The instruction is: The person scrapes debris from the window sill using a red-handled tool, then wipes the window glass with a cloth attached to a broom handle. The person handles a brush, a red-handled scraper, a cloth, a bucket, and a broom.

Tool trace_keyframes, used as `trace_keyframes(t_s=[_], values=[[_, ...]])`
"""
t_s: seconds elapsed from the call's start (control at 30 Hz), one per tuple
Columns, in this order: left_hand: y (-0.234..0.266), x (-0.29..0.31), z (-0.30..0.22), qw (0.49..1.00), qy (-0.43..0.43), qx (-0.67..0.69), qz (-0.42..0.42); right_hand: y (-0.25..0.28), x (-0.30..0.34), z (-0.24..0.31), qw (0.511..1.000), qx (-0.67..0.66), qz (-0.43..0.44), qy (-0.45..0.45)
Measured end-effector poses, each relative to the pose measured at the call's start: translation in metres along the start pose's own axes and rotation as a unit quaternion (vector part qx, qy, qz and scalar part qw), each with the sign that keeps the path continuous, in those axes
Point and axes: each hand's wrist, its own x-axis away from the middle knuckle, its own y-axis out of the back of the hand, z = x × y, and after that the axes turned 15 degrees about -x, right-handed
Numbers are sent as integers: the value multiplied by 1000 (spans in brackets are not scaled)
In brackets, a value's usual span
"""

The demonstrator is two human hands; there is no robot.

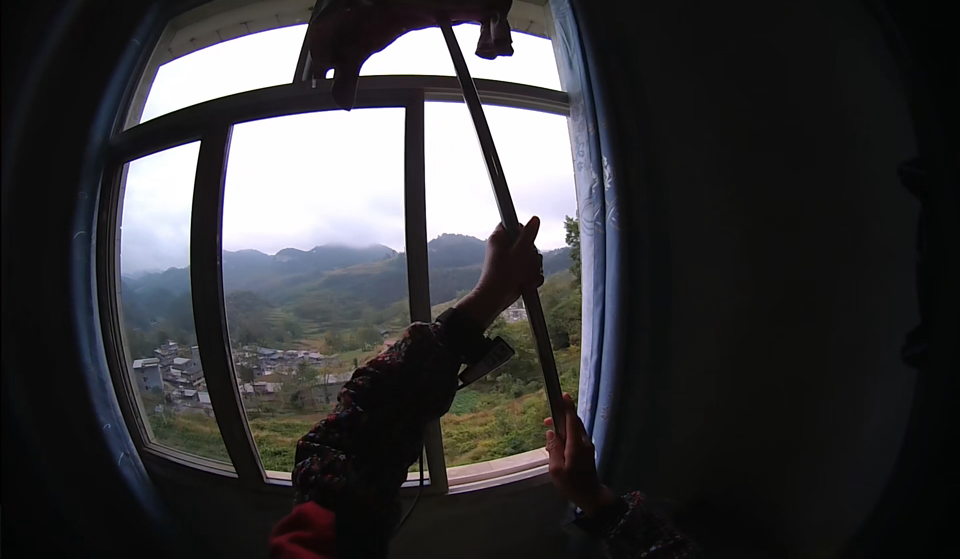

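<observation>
A long straight pole (pixel 487 139) leans up across the window, its top tilted to the left. Dark cloth (pixel 400 7) hangs over its upper end, in front of the upper panes, with loose ends drooping on both sides; whatever lies under the cloth is hidden. My left hand (pixel 510 264) is raised and wrapped around the middle of the pole. Lower and to the right, my right hand (pixel 572 459) grips the pole near its lower end. Both arms wear dark patterned sleeves, with red fabric at the left one's lower part.
The window frame (pixel 415 209) has several panes, with a crossbar (pixel 300 99) below the upper ones. A light blue curtain (pixel 597 199) hangs at the right edge. Beside my left forearm is a small grey rectangular object (pixel 488 362). Hills and houses show outside; the right wall is dark.
</observation>
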Motion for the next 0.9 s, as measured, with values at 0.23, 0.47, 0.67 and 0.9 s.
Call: trace_keyframes(t_s=[0.23, 0.47, 0.67, 0.9], values=[[-46, -78, 9, 996, -37, 70, 33, 82, 24, 10, 987, 150, 4, -55], [-74, -150, 15, 988, -14, 149, 38, 111, -17, 20, 936, 325, -127, 48], [-82, -200, 24, 972, -74, 194, 113, 139, -70, 46, 883, 429, -133, 133], [-80, -214, -4, 987, -117, 104, 35, 126, -108, 89, 741, 604, -115, 270]])
